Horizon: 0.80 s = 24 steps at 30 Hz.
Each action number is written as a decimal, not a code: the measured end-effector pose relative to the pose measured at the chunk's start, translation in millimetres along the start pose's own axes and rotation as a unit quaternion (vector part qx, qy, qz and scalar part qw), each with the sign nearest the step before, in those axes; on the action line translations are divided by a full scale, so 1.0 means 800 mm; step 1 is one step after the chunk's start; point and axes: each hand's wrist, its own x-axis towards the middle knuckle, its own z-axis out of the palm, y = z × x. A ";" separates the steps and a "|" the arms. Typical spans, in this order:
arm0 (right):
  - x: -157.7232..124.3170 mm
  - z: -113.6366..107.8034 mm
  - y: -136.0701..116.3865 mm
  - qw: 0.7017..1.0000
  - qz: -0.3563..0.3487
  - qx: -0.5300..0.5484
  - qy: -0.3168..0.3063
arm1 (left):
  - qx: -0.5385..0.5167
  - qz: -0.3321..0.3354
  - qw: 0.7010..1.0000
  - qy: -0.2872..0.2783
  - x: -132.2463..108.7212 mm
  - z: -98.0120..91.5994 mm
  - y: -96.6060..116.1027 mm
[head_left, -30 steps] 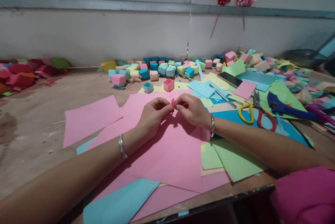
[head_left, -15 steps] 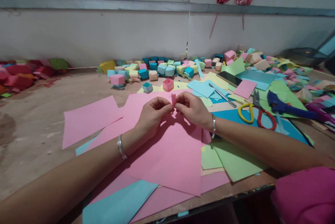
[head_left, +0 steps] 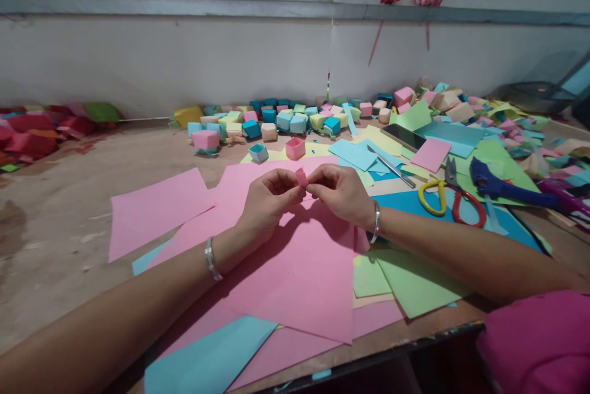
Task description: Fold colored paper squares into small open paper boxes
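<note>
A small folded piece of pink paper (head_left: 301,177) is pinched between the fingertips of both hands. My left hand (head_left: 270,200) is closed on its left side, thumb towards me. From the right, my right hand (head_left: 338,194) grips it with thumb and forefinger; the fingers hide its lower part. Beneath both hands lies a large pink sheet (head_left: 295,283). Just beyond them stand two small open paper boxes, one pink (head_left: 295,148) and one light blue (head_left: 259,152).
Right of my hands lie scissors (head_left: 452,191), a metal pen-like tool (head_left: 391,166), a phone (head_left: 404,136) and a blue-handled tool (head_left: 511,188) over coloured sheets. Several small paper boxes (head_left: 270,131) line the wall. A red paper pile (head_left: 34,136) sits far left.
The small pink paper has tilted to the left and sits lower between my fingertips. Both hands stay nearly in place, still pinching it.
</note>
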 end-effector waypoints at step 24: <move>0.009 -0.008 -0.015 0.993 0.060 0.088 -0.042 | -0.088 -0.090 0.992 -0.002 -0.003 0.007 0.009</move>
